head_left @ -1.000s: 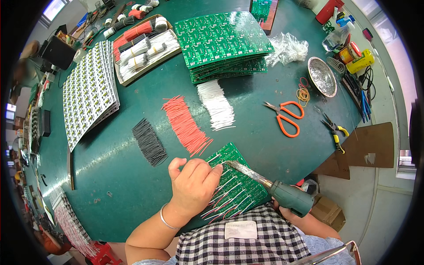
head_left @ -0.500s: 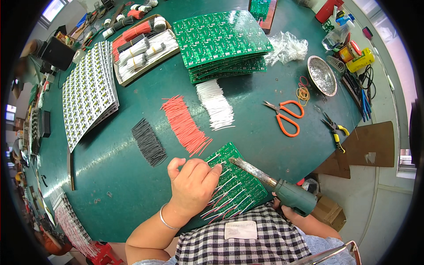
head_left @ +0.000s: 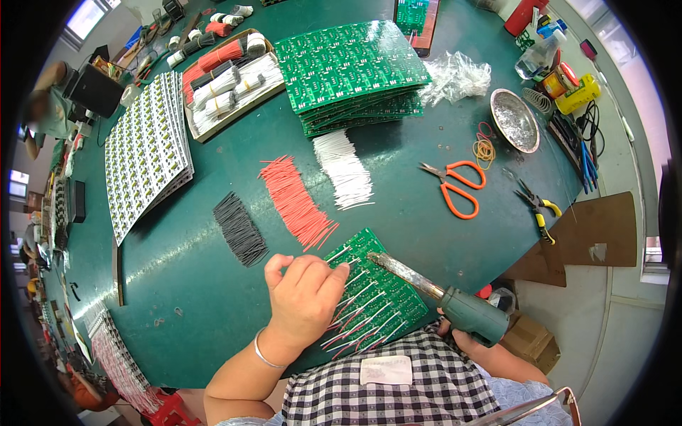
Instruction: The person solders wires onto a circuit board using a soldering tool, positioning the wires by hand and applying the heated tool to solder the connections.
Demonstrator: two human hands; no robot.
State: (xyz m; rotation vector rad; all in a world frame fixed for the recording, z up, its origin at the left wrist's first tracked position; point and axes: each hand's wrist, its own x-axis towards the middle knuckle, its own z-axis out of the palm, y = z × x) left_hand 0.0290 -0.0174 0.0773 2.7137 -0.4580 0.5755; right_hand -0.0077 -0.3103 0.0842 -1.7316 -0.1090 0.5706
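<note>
Since a second ago, the tip of the green soldering iron point(head_left: 465, 314) has been drawn away from the left hand point(head_left: 305, 291) and is held over the right edge of the circuit board point(head_left: 403, 298), near its far corner; the board lies by the near edge of the table point(head_left: 170, 284). The left fingers are curled; whether a wire is gripped cannot be told. The handle is grasped by the mostly hidden right hand point(head_left: 465, 344).

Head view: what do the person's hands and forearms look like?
The left hand is ungloved, with a slim silver-coloured bangle at its wrist. The right hand, partly hidden, shows no glove. Both forearms are bare; pale blue fabric shows nearby.
</note>
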